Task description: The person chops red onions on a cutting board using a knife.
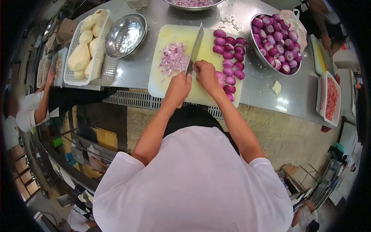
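Note:
My left hand (179,88) is closed around the handle of a kitchen knife (197,45), whose blade points away from me over the cutting board (162,86). Beside the lower blade, my right hand (206,75) has its fingers curled together; what they hold, if anything, is hidden. Chopped red onion (173,58) lies in a pile left of the blade. Peeled red onion halves (228,63) stand in rows on the board's right side, close to my right hand.
A metal bowl of peeled red onions (279,44) stands right of the board. An upturned-looking metal bowl (126,36) and a white basket of pale peeled vegetables (82,54) are at left. A bowl of chopped onion (191,3) sits beyond. A co-worker (36,104) stands left.

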A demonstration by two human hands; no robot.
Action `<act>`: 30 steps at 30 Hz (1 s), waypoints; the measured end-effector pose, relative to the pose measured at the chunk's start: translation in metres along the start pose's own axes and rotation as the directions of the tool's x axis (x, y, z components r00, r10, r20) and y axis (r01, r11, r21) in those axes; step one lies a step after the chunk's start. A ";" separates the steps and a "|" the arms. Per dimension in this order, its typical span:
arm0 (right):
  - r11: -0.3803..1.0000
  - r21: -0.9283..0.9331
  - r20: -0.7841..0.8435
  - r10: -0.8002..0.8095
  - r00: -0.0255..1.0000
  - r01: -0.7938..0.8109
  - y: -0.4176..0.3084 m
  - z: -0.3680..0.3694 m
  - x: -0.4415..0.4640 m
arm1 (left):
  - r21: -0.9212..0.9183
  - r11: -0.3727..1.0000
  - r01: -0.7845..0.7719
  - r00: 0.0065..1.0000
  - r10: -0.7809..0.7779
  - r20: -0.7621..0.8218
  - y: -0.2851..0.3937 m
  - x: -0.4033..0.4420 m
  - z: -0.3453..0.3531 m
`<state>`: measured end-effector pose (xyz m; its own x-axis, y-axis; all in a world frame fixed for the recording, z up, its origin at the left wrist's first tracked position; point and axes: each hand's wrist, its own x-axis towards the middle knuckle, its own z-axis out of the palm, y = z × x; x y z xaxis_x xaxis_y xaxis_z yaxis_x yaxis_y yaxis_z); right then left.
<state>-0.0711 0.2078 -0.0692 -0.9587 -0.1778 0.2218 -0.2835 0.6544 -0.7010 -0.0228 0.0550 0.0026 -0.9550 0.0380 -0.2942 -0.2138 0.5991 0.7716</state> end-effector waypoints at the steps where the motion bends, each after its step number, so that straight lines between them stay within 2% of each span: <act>1: 1.000 -0.001 0.004 -0.015 1.000 0.015 0.005 -0.001 0.001 | -0.007 1.000 0.022 1.000 -0.022 -0.013 -0.002 0.005 0.008; 3: 0.999 -0.007 0.007 -0.032 0.999 0.033 0.009 -0.011 0.002 | -0.016 0.999 0.040 0.999 -0.040 -0.028 -0.001 0.010 0.011; 5: 0.983 0.173 -0.100 0.071 0.992 -0.053 0.000 -0.034 0.001 | -0.121 0.984 0.128 0.991 -0.124 0.040 0.015 0.010 -0.005; 8: 0.970 0.235 -0.284 0.134 0.949 -0.066 0.012 -0.071 -0.015 | -0.183 0.974 0.137 0.990 -0.130 0.049 0.026 -0.011 -0.015; 11: 0.974 0.167 -0.347 0.205 0.915 -0.155 0.032 -0.109 -0.044 | -0.158 0.984 0.078 0.997 -0.080 -0.004 -0.005 0.000 0.014; 14: 0.961 0.145 -0.383 0.275 0.882 -0.236 0.048 -0.127 -0.075 | -0.185 0.975 0.127 0.992 -0.125 0.018 0.000 0.018 0.002; 18: 0.934 0.191 -0.385 0.356 0.852 -0.303 0.055 -0.140 -0.093 | -0.192 0.976 0.099 0.995 -0.091 0.052 0.017 -0.007 -0.020; 19: 0.931 0.197 -0.393 0.363 0.845 -0.308 0.052 -0.138 -0.092 | -0.178 0.981 0.083 0.996 -0.076 0.047 0.017 -0.016 -0.020; 21: 0.976 0.119 -0.417 0.216 0.883 -0.183 0.046 -0.136 -0.084 | -0.160 0.986 0.052 0.998 -0.044 0.053 0.011 -0.023 -0.016; 22: 0.976 0.115 -0.429 0.218 0.877 -0.186 0.038 -0.135 -0.080 | -0.149 0.985 0.088 0.995 -0.079 0.063 -0.002 -0.022 -0.010; 24: 0.970 0.157 -0.289 0.225 0.930 -0.186 0.020 -0.129 -0.074 | -0.139 0.983 0.119 0.991 -0.109 0.081 -0.024 -0.015 -0.010; 25: 0.969 0.152 -0.294 0.232 0.927 -0.194 0.017 -0.124 -0.077 | -0.154 0.979 0.135 0.989 -0.123 0.087 -0.032 -0.009 -0.019; 27: 0.976 0.059 -0.137 0.215 0.967 -0.208 0.013 -0.113 -0.080 | -0.176 0.973 0.151 0.987 -0.138 0.087 -0.031 -0.008 -0.027; 28: 0.960 -0.006 -0.043 0.279 0.959 -0.279 0.005 -0.112 -0.081 | -0.197 0.967 0.160 0.986 -0.148 0.074 -0.019 -0.012 -0.036; 30: 0.965 -0.060 -0.063 0.252 0.966 -0.256 -0.004 -0.100 -0.087 | -0.229 0.959 0.169 0.986 -0.161 0.052 -0.011 -0.020 -0.043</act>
<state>0.0150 0.2945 -0.0181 -0.9960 0.0396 0.0804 -0.0273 0.7209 -0.6925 -0.0098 0.0128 0.0240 -0.8962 -0.0179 -0.4434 -0.4132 0.3978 0.8191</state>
